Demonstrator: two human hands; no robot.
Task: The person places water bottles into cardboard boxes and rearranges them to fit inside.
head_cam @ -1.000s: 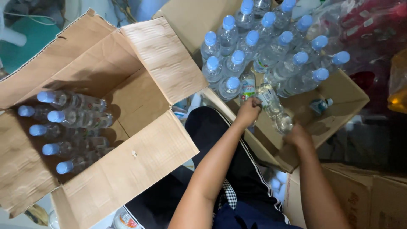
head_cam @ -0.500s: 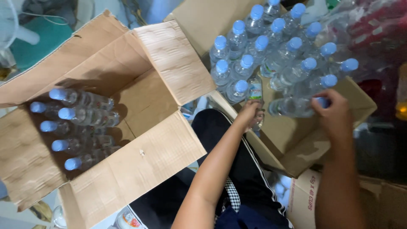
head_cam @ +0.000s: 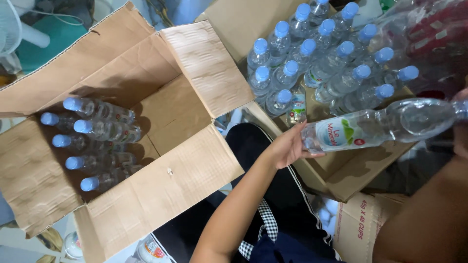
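I carry one clear plastic water bottle (head_cam: pixel 385 125) lying flat between the cartons: my left hand (head_cam: pixel 287 148) cups its base, my right hand (head_cam: pixel 460 129) closes around its cap end. I judge it must go next into the open brown cardboard box (head_cam: pixel 185 104) on the left, beside the blue-capped bottles (head_cam: pixel 92 134) there.

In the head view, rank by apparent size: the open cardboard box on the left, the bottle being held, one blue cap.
1. Open cardboard box, largest by far.
2. Held bottle, though nearness to the camera enlarges it.
3. Blue cap, smallest.

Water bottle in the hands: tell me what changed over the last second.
The water bottle left the right box and now lies sideways above it, left hand at its base, right hand at its cap. The left box and its bottles stayed put.
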